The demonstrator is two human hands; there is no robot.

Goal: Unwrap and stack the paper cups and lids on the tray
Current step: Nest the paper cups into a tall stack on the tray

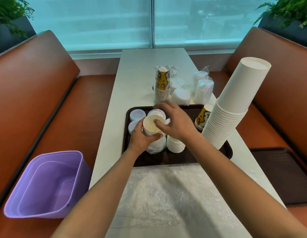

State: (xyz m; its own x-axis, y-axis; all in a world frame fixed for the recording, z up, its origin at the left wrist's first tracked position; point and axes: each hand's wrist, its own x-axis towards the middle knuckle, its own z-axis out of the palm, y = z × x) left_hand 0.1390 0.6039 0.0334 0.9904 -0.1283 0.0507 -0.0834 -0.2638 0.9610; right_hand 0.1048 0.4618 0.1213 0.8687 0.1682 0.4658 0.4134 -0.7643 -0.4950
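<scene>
**Both hands on a wrapped stack of small cups over the tray**

The left hand (140, 136) is curled round a short stack of small white paper cups (151, 125), its fingers wrapped about the stack's side, gripping it above the dark brown tray (183, 158). Clear plastic wrap (157, 146) hangs bunched below those fingers, down toward the tray. The right hand (175, 121) comes in from the other side, its thumb dipping inside the top cup's mouth and its fingers over the far rim; it is blurred, so I cannot tell whether it pinches the cup or the wrap.

Just right of the left fingers and lower, a squat stack of white cups (176, 145) stands on the tray. Beyond the fingers, to their left, flat white lids (137, 115) lie on the tray. Well to the right of the right hand, a tall stack of white cups (230, 107) stands on the tray, with a yellow patterned cup stack (202, 118) just beside it.

Farther off, past both hands on the white table (137, 79), stand a wrapped sleeve of yellow patterned cups (162, 86) and wrapped bundles of lids (203, 91). Nearer than the hands, a sheet of bubble wrap (166, 194) covers the table. A purple bin (46, 184) sits on the bench to the left.
</scene>
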